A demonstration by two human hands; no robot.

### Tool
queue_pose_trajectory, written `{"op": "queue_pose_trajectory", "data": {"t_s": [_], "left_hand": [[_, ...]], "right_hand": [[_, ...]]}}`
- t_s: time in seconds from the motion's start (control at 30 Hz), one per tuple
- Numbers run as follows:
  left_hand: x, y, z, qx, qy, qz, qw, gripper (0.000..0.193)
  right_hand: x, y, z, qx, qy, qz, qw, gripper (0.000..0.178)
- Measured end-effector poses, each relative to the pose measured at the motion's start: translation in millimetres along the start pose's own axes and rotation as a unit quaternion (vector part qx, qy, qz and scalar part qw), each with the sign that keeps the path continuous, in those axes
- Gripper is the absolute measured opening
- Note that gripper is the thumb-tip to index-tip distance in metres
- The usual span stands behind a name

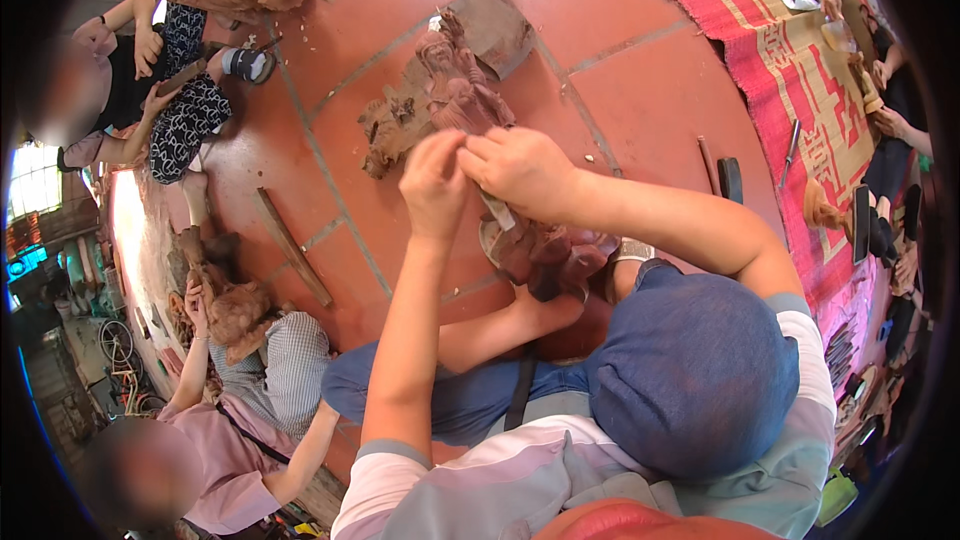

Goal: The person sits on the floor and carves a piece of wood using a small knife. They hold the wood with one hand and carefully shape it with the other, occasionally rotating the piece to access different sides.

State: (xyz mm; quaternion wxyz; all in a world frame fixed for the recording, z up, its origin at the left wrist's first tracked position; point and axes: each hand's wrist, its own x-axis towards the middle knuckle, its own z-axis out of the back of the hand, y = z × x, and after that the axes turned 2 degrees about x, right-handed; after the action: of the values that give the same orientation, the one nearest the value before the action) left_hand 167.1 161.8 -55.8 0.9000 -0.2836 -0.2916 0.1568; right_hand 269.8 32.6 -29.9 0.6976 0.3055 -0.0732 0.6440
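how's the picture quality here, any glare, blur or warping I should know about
Head view: heavy fisheye warping, with the floor tile joints bending and black corners at the rim; bright blown-out glare at the left edge by the window; both hands on the wooden carving are fairly sharp; faces of people at left are blurred.

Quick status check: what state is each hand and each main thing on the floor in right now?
left hand: fingers pinched shut, at the carving
right hand: closed on a tool, its blade angled down
wooden figure carving: lying on the red tile floor, unfinished
wooden stick: lying flat, untouched
woven mat: spread out flat
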Motion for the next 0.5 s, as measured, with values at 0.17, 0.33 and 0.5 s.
{"op": "queue_pose_trajectory", "data": {"t_s": [0.17,0.33,0.5], "left_hand": [[-12.1,-2.9,-11.2,-0.035,-0.035,0.038,0.998,0.023],[0.9,-1.0,-4.9,-0.086,-0.021,0.084,0.993,0.022],[-15.3,-7.7,-14.7,-0.086,-0.034,0.107,0.990,0.022]], "right_hand": [[-8.7,3.2,-6.5,-0.040,-0.001,0.008,0.999,0.017],[4.7,5.6,3.5,-0.009,0.009,-0.012,1.000,0.020],[-12.7,8.0,-6.3,-0.012,0.000,-0.032,0.999,0.015]]}}
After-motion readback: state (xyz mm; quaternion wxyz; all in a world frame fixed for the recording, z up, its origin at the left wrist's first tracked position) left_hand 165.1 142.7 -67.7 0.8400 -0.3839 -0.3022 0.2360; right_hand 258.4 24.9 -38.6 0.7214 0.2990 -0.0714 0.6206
